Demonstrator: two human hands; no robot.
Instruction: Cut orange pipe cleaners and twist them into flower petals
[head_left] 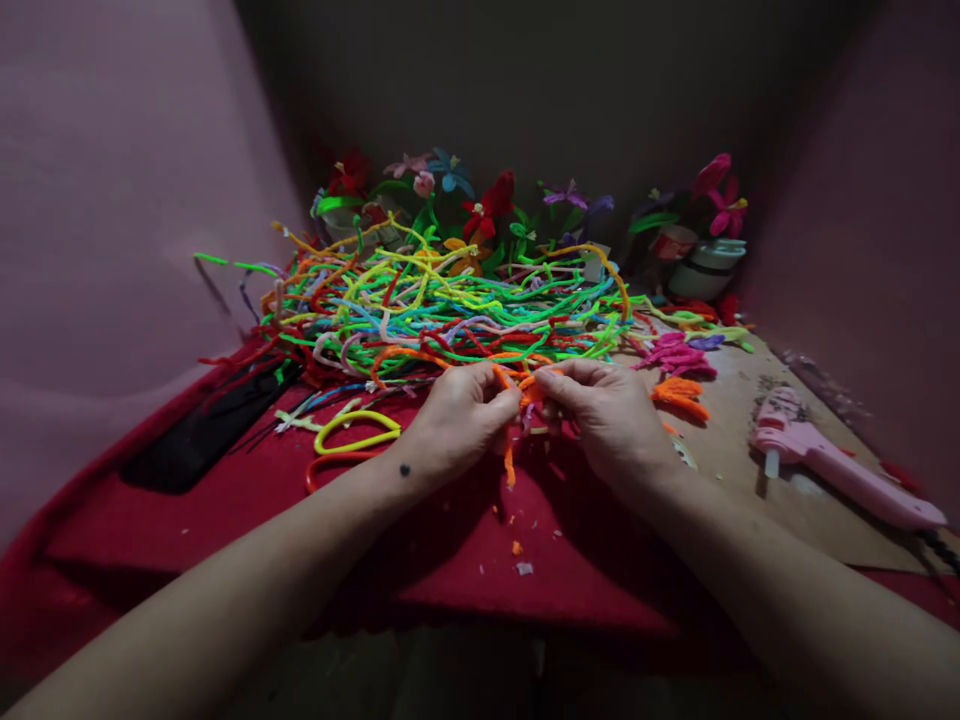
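Between my two hands is an orange pipe cleaner [510,465], one end hanging down below my fingers. My left hand [469,415] pinches it between thumb and forefinger. From the other side my right hand [600,400] closes thumb and fingers on the same orange piece; its folded part is mostly hidden by the fingertips. Just beyond both hands lies a large tangled heap of coloured pipe cleaners [450,310]. Scissors with one yellow and one red handle loop [356,432] rest beside my left wrist, their blades not visible.
A pink glue gun [847,470] lies on a brown board [727,490] at right, near orange petals [680,398] and magenta petals [675,355]. A black phone-like slab [202,430] is at left. Pipe-cleaner flowers [491,205] and a pale pot [707,268] stand behind. Scraps dot the red cloth [450,570].
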